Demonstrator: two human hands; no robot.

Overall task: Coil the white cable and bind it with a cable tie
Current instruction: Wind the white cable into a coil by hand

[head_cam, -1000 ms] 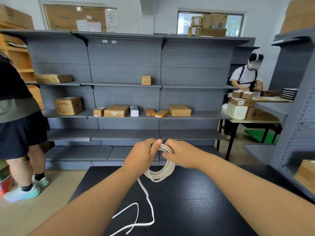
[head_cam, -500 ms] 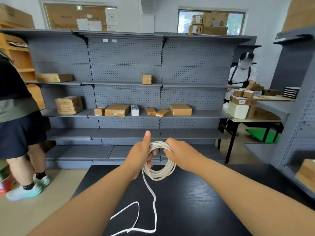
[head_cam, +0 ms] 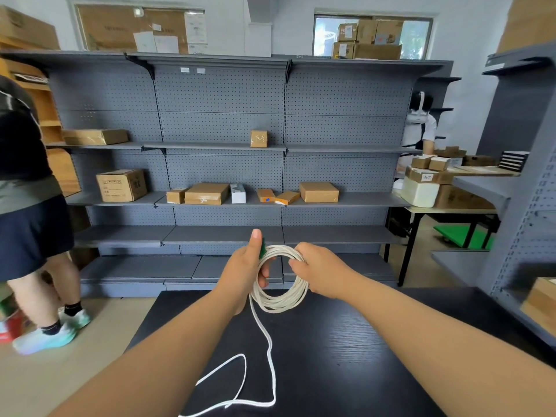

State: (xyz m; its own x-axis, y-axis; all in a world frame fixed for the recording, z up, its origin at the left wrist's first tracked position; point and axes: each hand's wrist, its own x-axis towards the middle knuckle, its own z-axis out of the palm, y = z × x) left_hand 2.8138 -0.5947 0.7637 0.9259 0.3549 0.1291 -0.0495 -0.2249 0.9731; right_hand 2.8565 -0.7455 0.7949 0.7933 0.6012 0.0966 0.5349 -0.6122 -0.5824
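The white cable (head_cam: 281, 299) is wound into a round coil of several turns, held upright above the far end of the black table (head_cam: 346, 356). My right hand (head_cam: 319, 270) grips the coil's right side. My left hand (head_cam: 245, 269) holds the left side, thumb pointing straight up, fingers curled through the loop. A small green piece (head_cam: 263, 248), perhaps the cable tie, shows beside that thumb. A loose tail (head_cam: 267, 356) hangs from the coil and loops across the tabletop toward me.
Grey pegboard shelving (head_cam: 222, 164) with several cardboard boxes stands behind the table. A person (head_cam: 33, 212) stands at the left on the floor. Another person (head_cam: 419, 127) works at a box-laden table at the right. A grey rack (head_cam: 523, 176) flanks the right side.
My left thumb has lifted from the coil and now points upward; the loose tail on the table has shifted slightly as more cable joined the coil.
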